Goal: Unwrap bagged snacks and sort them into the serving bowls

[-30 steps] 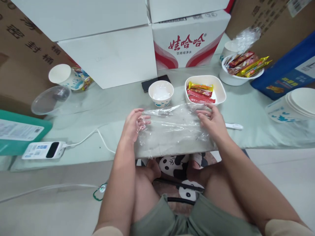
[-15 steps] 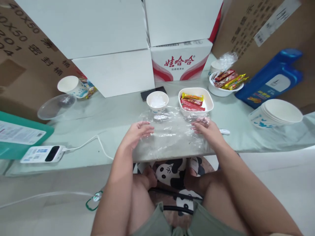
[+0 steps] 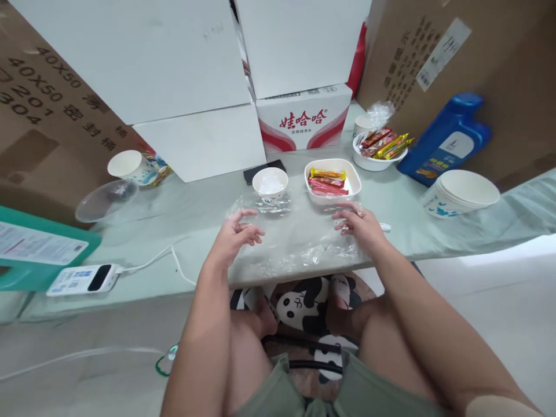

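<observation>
A thin clear plastic film (image 3: 295,249) is spread on the table in front of me, wrinkled along its edges. At its left side is my left hand (image 3: 234,234), fingers parted and curved, holding nothing. My right hand (image 3: 359,227) hovers over the film's right side, its fingers loosely bent and apart; whether the fingertips touch the film is unclear. Just beyond the film stand a small paper bowl (image 3: 270,183) with something whitish inside and a white square bowl (image 3: 354,186) holding red and yellow wrapped snack sticks. A white handle (image 3: 385,227) pokes out beside my right hand.
Behind the bowls lie a dark phone (image 3: 256,172) and a red-and-white carton (image 3: 304,124). To the right are a snack bowl (image 3: 377,164), a blue bottle (image 3: 447,139) and stacked paper bowls (image 3: 460,194). A power bank (image 3: 82,280) with a white cable sits left.
The film looks flatter and its creased near edge lies closer to the table's front. Both hands have parted slightly from it, fingers more spread. My view has shifted a little.
</observation>
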`<state>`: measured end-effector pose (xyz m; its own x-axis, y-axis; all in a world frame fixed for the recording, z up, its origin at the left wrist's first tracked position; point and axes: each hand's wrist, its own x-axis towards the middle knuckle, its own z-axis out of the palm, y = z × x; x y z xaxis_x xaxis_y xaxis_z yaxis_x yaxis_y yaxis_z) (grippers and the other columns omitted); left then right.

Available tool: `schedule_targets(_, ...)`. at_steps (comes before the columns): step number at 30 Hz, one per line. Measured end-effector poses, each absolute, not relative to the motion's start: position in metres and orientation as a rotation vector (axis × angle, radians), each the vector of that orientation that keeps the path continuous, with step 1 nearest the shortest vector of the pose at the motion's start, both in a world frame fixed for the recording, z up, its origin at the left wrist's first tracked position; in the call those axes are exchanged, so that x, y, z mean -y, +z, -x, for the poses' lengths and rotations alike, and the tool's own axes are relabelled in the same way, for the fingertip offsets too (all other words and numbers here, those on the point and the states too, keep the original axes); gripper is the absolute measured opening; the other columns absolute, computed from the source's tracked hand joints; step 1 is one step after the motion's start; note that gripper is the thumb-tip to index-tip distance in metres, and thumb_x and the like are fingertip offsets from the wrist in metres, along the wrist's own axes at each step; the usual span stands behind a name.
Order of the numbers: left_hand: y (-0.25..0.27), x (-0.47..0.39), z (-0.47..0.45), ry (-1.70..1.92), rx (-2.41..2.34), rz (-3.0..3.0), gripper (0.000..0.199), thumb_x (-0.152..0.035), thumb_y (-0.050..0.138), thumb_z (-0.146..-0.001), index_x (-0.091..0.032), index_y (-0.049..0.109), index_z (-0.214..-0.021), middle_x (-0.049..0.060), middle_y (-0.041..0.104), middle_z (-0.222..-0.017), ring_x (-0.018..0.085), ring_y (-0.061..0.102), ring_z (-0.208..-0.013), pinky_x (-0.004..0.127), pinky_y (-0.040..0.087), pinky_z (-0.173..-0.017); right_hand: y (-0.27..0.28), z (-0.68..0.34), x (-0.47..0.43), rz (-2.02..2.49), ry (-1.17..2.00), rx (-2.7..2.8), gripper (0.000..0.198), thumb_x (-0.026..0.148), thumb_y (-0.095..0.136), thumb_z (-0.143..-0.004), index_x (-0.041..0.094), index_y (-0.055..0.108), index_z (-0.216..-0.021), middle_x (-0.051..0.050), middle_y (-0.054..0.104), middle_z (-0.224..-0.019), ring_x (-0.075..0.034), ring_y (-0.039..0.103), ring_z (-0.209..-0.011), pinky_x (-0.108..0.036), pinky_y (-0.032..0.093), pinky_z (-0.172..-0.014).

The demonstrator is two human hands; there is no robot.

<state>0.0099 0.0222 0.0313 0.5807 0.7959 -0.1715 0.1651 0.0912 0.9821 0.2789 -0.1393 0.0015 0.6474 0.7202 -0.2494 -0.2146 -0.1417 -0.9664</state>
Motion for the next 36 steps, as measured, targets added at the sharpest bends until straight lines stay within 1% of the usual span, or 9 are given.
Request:
schedule_targets(6,0.021,-0.025,-0.017,0.672,-1.173,-1.477,0.031,-0.037,0.070,-0.071,-0.022,0.054,-0.093,-0.008,0.057,-0.049,0.011,0.053,-0.039,0.019,0.038,-0.041,-0.008,-0.279,0.132,1.529,0.748,0.426,0.026,0.042,0.068,-0.062,0.020,0.066,-0.077,-0.008,0.073,-0.115,-0.009,0.064,-0.057,-0.019,0.040,-0.041)
schedule_targets(10,0.026,-0.026,-0.020,0.730,-0.972,-1.288,0.044,-0.034,0.079,-0.064,-0.022,0.056,-0.099,-0.005,0.067,-0.064,0.011,0.067,-0.056,0.019,0.050,-0.055,-0.009,-0.283,0.129,1.419,0.670,0.366,0.023,0.036,0.066,-0.056,0.020,0.053,-0.065,-0.005,0.071,-0.118,-0.007,0.060,-0.056,-0.019,0.037,-0.041)
schedule_targets(13,0.030,-0.025,-0.019,0.582,-0.960,-1.264,0.042,-0.029,0.081,-0.061,-0.020,0.059,-0.096,-0.001,0.071,-0.071,0.013,0.070,-0.061,0.019,0.051,-0.057,-0.003,-0.285,0.131,1.325,0.663,0.332,0.024,0.031,0.067,-0.052,0.021,0.050,-0.067,-0.002,0.071,-0.111,-0.004,0.054,-0.053,-0.018,0.035,-0.040)
schedule_targets(17,0.034,-0.025,-0.016,0.447,-1.047,-1.207,0.032,-0.030,0.076,-0.065,-0.020,0.059,-0.091,-0.001,0.067,-0.058,0.012,0.061,-0.045,0.017,0.040,-0.041,0.005,-0.285,0.139,1.262,0.806,0.363,0.027,0.022,0.068,-0.050,0.023,0.058,-0.076,0.003,0.067,-0.082,-0.005,0.048,-0.046,-0.019,0.031,-0.037)
schedule_targets(21,0.038,-0.026,-0.012,0.699,-0.909,-1.098,0.032,-0.028,0.082,-0.060,-0.021,0.057,-0.080,-0.005,0.061,-0.054,0.009,0.057,-0.044,0.016,0.042,-0.043,0.007,-0.284,0.146,1.247,0.816,0.425,0.025,0.024,0.072,-0.051,0.019,0.049,-0.057,-0.002,0.070,-0.110,-0.003,0.048,-0.050,-0.019,0.030,-0.038)
schedule_targets(25,0.034,-0.027,-0.009,0.794,-0.834,-1.120,0.035,-0.021,0.089,-0.051,-0.019,0.061,-0.072,-0.003,0.067,-0.066,0.009,0.062,-0.060,0.018,0.050,-0.059,0.001,-0.288,0.147,1.330,0.773,0.359,0.023,0.022,0.074,-0.048,0.018,0.052,-0.055,-0.002,0.067,-0.107,-0.004,0.051,-0.055,-0.021,0.038,-0.045)
schedule_targets(30,0.019,-0.035,-0.008,0.683,-0.914,-1.420,0.023,-0.021,0.083,-0.057,-0.019,0.074,-0.079,0.001,0.071,-0.078,0.014,0.063,-0.076,0.025,0.049,-0.074,-0.009,-0.298,0.150,1.482,0.780,0.537,0.015,0.023,0.075,-0.054,0.020,0.069,-0.067,-0.005,0.065,-0.108,-0.014,0.062,-0.079,-0.030,0.053,-0.067)
schedule_targets(32,0.014,-0.039,-0.008,0.709,-0.920,-1.479,0.019,-0.022,0.079,-0.059,-0.018,0.076,-0.077,0.003,0.071,-0.086,0.016,0.063,-0.080,0.028,0.048,-0.077,-0.012,-0.303,0.154,1.549,0.667,0.718,0.006,0.022,0.072,-0.059,0.019,0.067,-0.059,-0.007,0.064,-0.110,-0.018,0.065,-0.087,-0.036,0.055,-0.078)
schedule_targets(36,0.008,-0.041,-0.009,0.782,-0.882,-1.446,0.015,-0.021,0.075,-0.055,-0.018,0.078,-0.069,0.005,0.067,-0.093,0.017,0.061,-0.085,0.029,0.048,-0.080,-0.021,-0.312,0.159,1.656,0.401,0.998,0.013,0.015,0.061,-0.065,0.020,0.067,-0.054,-0.007,0.063,-0.106,-0.019,0.066,-0.086,-0.043,0.054,-0.088)
